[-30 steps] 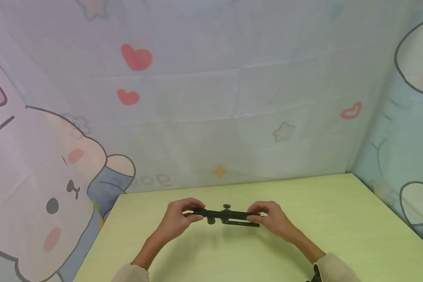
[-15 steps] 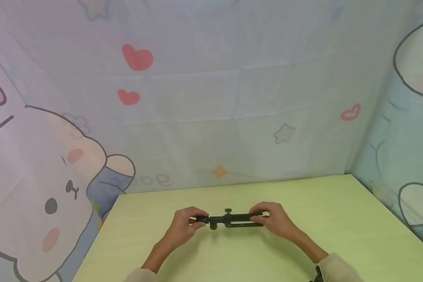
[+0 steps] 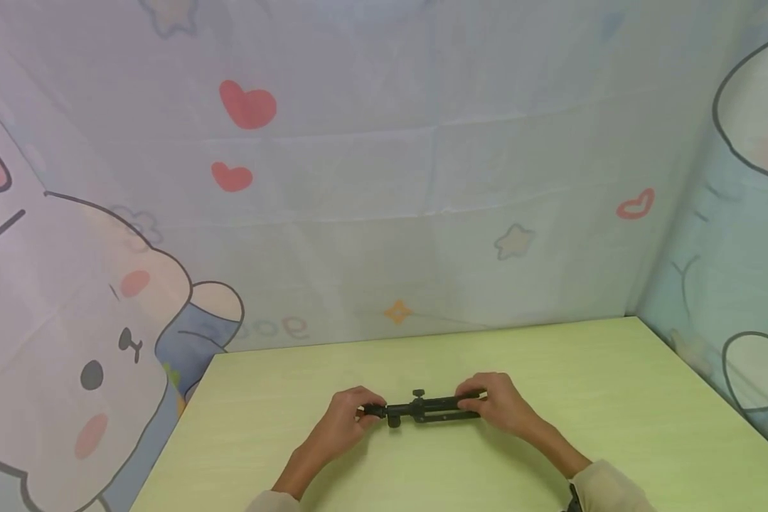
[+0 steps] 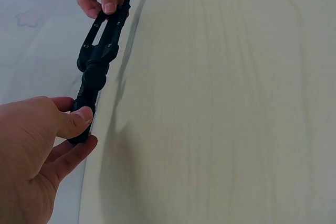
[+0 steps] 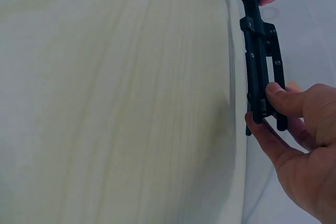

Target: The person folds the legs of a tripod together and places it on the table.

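Observation:
A black folded tripod [image 3: 417, 408] with slim parallel legs and small knobs is held lengthwise between both hands over the table. My left hand [image 3: 344, 424] pinches its narrow end between thumb and fingers. At the other end, my right hand [image 3: 500, 404] grips the legs. In the left wrist view, the left thumb lies along the tripod's [image 4: 97, 69] round end, with fingers behind it. In the right wrist view, the right thumb presses one side of the tripod [image 5: 253, 51] near the leg tips, and a fingertip touches the other side.
The pale yellow-green table [image 3: 576, 377] has a wood-grain surface and lies beneath both hands. Behind it hangs a light cloth backdrop [image 3: 358, 171] printed with hearts, stars and a cartoon rabbit. A dark band [image 3: 572, 498] shows at the right sleeve.
The tripod has come lower and slightly right in the head view, its left end dropping more. My left hand has moved right and down with it; the right hand has shifted slightly.

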Available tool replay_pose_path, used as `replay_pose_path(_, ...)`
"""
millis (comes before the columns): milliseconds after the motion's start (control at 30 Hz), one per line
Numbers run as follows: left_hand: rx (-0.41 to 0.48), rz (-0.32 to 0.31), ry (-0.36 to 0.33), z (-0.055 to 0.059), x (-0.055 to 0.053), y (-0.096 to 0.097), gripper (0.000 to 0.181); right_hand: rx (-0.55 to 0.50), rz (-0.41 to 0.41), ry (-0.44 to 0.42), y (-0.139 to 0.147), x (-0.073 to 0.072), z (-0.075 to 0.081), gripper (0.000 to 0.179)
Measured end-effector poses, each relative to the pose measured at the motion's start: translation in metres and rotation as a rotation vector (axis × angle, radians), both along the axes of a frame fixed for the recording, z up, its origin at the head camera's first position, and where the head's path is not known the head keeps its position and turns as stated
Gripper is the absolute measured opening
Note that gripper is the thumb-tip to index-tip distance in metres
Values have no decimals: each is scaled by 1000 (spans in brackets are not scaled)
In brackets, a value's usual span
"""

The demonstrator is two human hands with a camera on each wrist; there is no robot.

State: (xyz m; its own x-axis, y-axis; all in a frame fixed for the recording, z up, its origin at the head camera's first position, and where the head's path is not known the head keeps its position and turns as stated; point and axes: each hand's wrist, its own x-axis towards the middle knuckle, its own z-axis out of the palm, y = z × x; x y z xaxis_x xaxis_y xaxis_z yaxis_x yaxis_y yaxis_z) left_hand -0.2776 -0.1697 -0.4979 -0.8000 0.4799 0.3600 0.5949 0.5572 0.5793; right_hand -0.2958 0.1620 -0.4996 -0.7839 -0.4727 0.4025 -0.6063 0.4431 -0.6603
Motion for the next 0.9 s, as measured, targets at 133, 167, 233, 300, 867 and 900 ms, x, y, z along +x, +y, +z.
replay_pose_path(133, -13, -2, -4, -2, 0, 0, 25, -1, 4, 24, -1, -1, -2, 12)
replay_pose_path(167, -19, 0, -2, -2, 0, 0, 25, -6, 8, 22, -1, -1, -2, 12)
replay_pose_path(233, -34, 5, 4, -3, -1, 0, 25, -13, 16, 27, -2, -2, -3, 11)
replay_pose_path(300, -54, 7, 18, -4, -1, -1, 25, -11, 17, 21, -3, -2, -3, 11)
replay_pose_path(867, -104, 9, 69, -10, -2, -3, 25, 32, 1, 7, -6, -2, -5, 12)
replay_pose_path(900, -107, 8, 73, -10, -3, -3, 24, 34, -1, 9, -6, -2, -5, 12)
